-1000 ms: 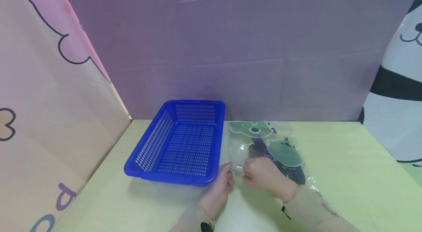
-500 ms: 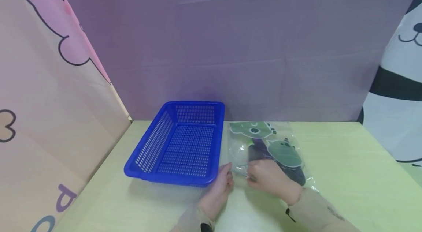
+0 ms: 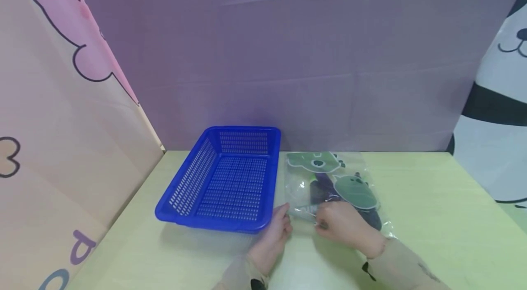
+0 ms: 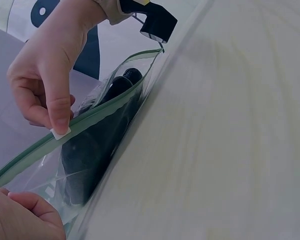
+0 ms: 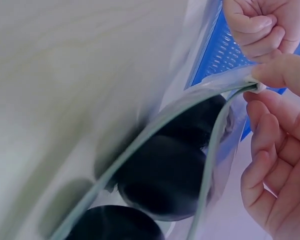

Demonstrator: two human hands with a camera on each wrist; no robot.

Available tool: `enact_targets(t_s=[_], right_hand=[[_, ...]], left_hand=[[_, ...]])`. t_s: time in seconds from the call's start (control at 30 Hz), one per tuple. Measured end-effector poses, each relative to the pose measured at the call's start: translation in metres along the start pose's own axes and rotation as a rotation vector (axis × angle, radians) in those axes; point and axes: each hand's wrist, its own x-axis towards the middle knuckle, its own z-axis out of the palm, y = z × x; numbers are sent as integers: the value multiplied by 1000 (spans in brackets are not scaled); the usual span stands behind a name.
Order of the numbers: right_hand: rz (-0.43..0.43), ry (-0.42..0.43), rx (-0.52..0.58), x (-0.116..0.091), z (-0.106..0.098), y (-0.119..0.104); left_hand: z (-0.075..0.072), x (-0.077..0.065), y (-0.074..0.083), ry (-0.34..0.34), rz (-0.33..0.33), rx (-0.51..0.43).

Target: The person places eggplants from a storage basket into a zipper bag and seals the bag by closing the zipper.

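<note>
A clear zip bag (image 3: 299,191) with green cartoon prints lies right of the blue basket. Several dark rounded things (image 5: 160,175) are inside; their kind is unclear. My right hand (image 3: 343,226) pinches the white zip slider (image 4: 61,133) between thumb and fingers on the bag's near edge. To the right of the slider the green zip edges gape apart; to its left they run together in the left wrist view. My left hand (image 3: 276,229) holds the bag's near left corner, beside the basket. Its fingers (image 5: 255,30) are curled in the right wrist view.
The blue plastic basket (image 3: 162,212) stands on the left, its front right corner close to my left hand. Under everything is a pale yellow-green table (image 3: 428,198). A purple cloth backdrop (image 3: 288,61) rises behind, with cartoon-printed sheets on both sides.
My right hand has slid rightward along the bag's near edge with the slider, drawing slightly toward me. My left hand stays at the corner. The basket has not moved.
</note>
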Motion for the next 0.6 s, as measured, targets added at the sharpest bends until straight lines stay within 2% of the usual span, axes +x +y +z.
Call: enact_targets(t_s=[0.23, 0.37, 0.43, 0.6], right_hand=[[68, -40, 55, -8, -3, 5], [82, -46, 82, -10, -3, 8], [86, -48, 109, -11, -3, 9], [110, -47, 154, -11, -4, 11]], left_hand=[[2, -2, 2, -17, -1, -10], [3, -4, 4, -30, 22, 65], [6, -8, 6, -24, 72, 162], [18, -22, 13, -11, 299, 459]])
